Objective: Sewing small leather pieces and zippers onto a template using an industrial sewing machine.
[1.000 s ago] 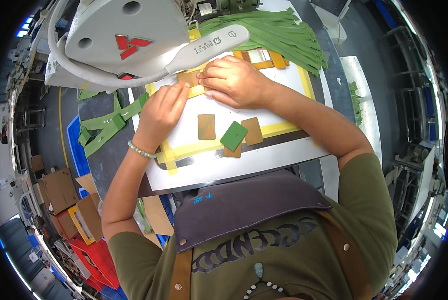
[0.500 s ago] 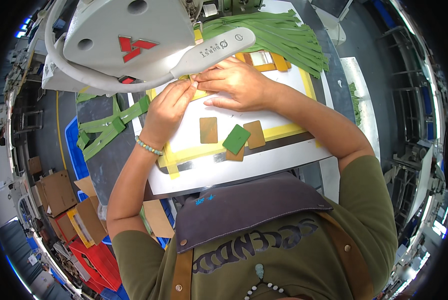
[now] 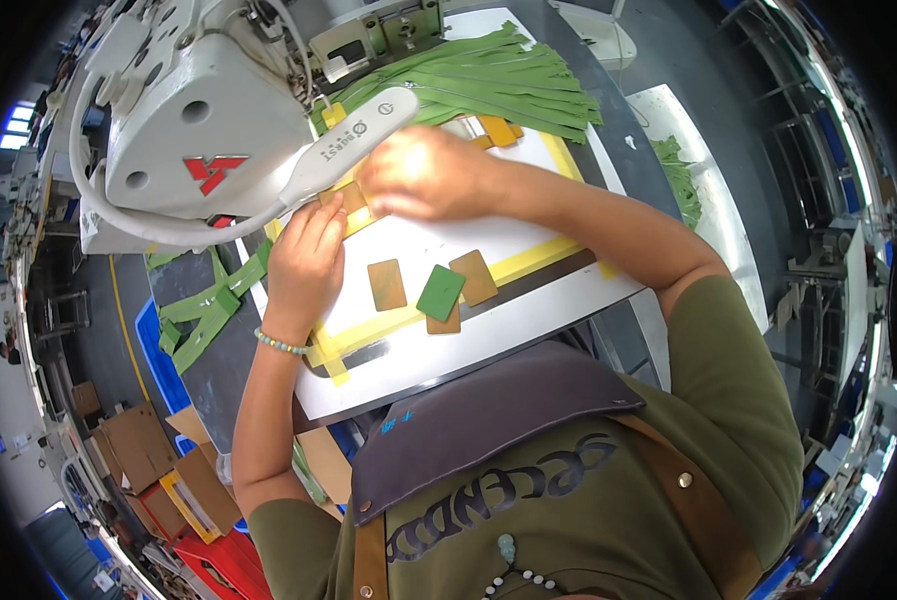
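My left hand (image 3: pixel 306 255) lies beside the sewing machine, its fingers stretched out. Its fingertips touch the edge of a brown rectangular plate (image 3: pixel 345 201) by the yellow-edged strip under the lamp arm. My right hand (image 3: pixel 420 172) is lifted just right of that plate, smeared by motion and glare, so its fingers and anything in them cannot be made out. Nearer me on the white work board (image 3: pixel 368 318) lie a brown card (image 3: pixel 387 285), a green card (image 3: pixel 440 291) partly over another brown card (image 3: pixel 446 322), and one more brown card (image 3: pixel 474 277).
The white sewing machine head (image 3: pixel 203 130) and its lamp arm (image 3: pixel 343 145) hang over the board's left. Green zipper strips (image 3: pixel 498 80) are spread at the back. Green straps (image 3: pixel 208 310) lie at the left. Cardboard boxes (image 3: pixel 138 445) and a blue crate (image 3: pixel 158 350) stand lower left.
My right hand has come away from my left, whose fingers have straightened. The brown plate between them now shows. The whole view has shifted and tilted a little.
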